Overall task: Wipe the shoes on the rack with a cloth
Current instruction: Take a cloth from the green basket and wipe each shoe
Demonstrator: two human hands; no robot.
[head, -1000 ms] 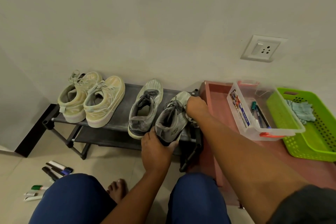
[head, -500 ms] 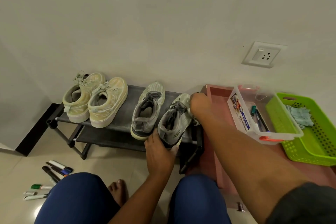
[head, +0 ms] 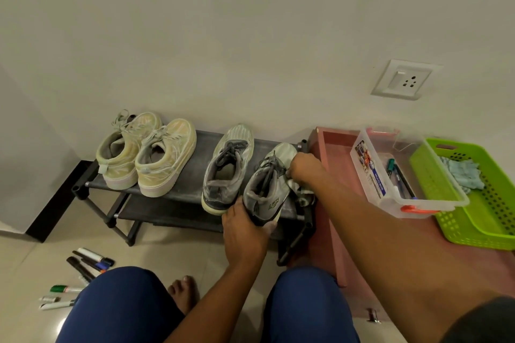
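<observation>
Far left on the tiled floor lie scattered markers (head: 89, 260), in front of the black rack (head: 200, 138). On the rack's top shelf stands a pair of pale yellow sneakers (head: 145, 156) side by side, toes to the wall. Next comes a grey shoe (head: 227, 167) flat on the shelf. Just beside it the second grey shoe (head: 269, 184) has its heel gripped by the left hand (head: 243, 234), fingers curled round the back and sole. The right hand (head: 305, 170) sits at that shoe's outer side near the laces, fingers curled and pinching a pale cloth (head: 299, 188) against the upper; part of the cloth hangs below the wrist. Further right a pink tray (head: 331, 147) carries a clear box (head: 390, 175) with pens inside, then a green basket (head: 490, 220) holding a light blue rag (head: 462, 175). A wall socket (head: 404, 79) sits above
</observation>
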